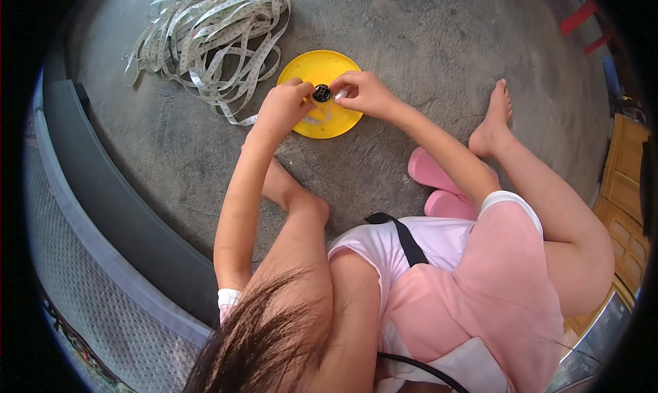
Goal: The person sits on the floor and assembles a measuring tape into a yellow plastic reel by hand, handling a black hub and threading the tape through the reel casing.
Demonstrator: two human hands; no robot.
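A round yellow plastic disc (321, 62), seemingly a reel, lies flat on the floor in front of me. At its middle stands a hub with a black top (323, 93). A white strip with printed marks (317, 121) curves over the disc below the hub. My left hand (279, 110) comes in from the left, its thumb and fingers closed at the hub's left side; what they grip is hidden. On the other side my right hand (364, 93) pinches a short bit of the pale strip between thumb and fingers, close to the hub.
A large loose tangle of the same strip (212, 33) lies on the concrete floor to the upper left. Pink slippers (432, 170) sit by my right leg. A padded grey bed edge (130, 269) runs along the left. A red stool or chair (579, 17) shows at the upper right.
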